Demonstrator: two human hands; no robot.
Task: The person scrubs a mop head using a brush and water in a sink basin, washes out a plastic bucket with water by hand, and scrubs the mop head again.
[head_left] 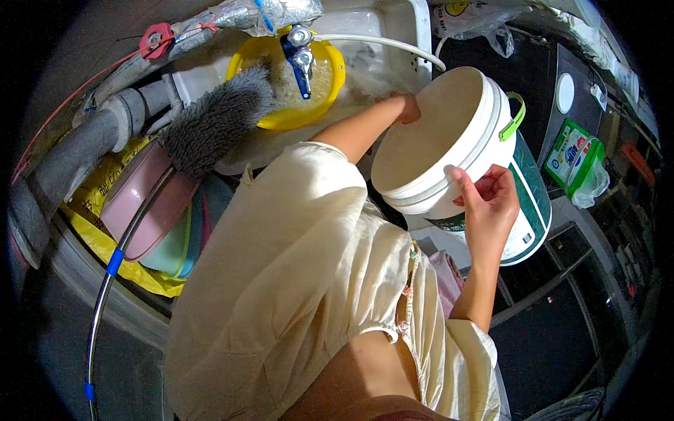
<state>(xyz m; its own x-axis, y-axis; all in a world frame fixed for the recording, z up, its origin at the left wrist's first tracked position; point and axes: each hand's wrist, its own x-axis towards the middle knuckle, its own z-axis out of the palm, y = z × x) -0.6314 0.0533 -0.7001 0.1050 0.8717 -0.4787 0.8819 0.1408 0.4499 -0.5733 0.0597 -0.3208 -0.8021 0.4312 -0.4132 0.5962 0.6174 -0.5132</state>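
Note:
A large white bucket (460, 140) with a green and white label is tilted, its opening facing the upper left. My right hand (489, 203) is at the bucket's near side, thumb against the ridges below the rim and fingers curled. At the far left edge of the bucket is my left hand (407, 109), its fingers hidden at the rim. A bright green grip (515, 116) hangs on the bucket's upper right side. Behind my left forearm, a yellow basin (309, 105) with water stands in the white sink (421, 35), under a metal tap (302, 56).
A grey fluffy duster (217, 119) on a bent metal rod leans at the left. Below it are a pink basin (151, 200) and green basins (172, 252). A thick grey pipe (70, 168) runs along the left. At the right lies a green packet (576, 161).

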